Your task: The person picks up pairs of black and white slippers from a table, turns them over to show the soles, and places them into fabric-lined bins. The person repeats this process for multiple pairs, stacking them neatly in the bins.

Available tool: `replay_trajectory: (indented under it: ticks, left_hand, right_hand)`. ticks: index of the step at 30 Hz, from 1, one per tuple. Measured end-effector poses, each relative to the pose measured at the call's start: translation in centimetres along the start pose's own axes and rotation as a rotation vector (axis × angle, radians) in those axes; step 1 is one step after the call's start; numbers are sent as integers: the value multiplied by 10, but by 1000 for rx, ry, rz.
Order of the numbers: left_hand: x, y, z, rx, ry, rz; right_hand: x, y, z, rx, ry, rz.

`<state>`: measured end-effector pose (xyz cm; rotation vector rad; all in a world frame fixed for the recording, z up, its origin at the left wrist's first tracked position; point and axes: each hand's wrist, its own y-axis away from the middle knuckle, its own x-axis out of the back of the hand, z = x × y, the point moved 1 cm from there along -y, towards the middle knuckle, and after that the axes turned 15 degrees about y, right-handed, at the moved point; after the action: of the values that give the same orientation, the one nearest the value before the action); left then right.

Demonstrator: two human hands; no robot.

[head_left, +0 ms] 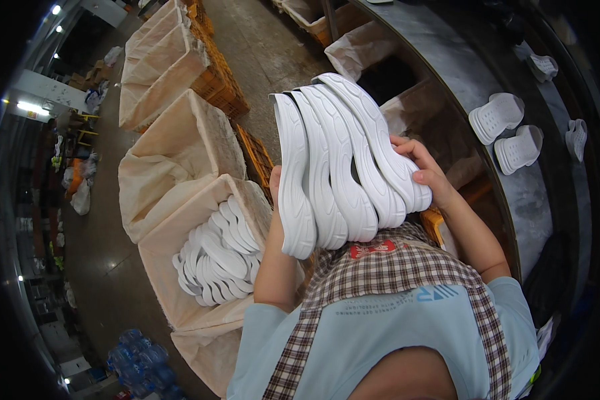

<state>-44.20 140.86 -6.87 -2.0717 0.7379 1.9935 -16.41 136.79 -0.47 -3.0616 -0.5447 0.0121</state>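
A row of several white shoe soles is held up in front of my chest, pressed side by side with their edges facing up. My right hand grips the right end of the row, thumb and fingers on the outermost sole. At the other end is my left hand, mostly hidden behind the leftmost sole; only a bit of it shows, closed against the row. To the left, a cloth-lined bin contains a heap of similar white soles.
More cloth-lined bins with orange crates stand in a line on the left. At right, white perforated clogs sit on a dark conveyor-like surface. Blue plastic bottles are bundled on the floor at lower left.
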Motion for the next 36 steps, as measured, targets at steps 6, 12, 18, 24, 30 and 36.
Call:
replay_trajectory:
  ticks: [6, 12, 18, 24, 30, 36]
  left_hand:
    - [4, 3, 2, 25, 8, -64]
    - [-14, 8, -9, 109, 48, -177]
    - [-16, 12, -15, 119, 51, -195]
    - [-21, 10, -27, 155, 48, -197]
    - [-26, 12, -32, 219, 135, -272]
    - [-39, 17, -39, 259, 274, -377]
  right_hand:
    - [-30, -11, -48, 72, 374, 35]
    - [-21, -28, -76, -96, -661, -90]
    - [1, -15, -51, 16, -526, 22]
    - [2, 0, -12, -152, -180, -106]
    - [-21, 1, 28, -185, -874, -52]
    - [-21, 8, 49, -255, -1329, -60]
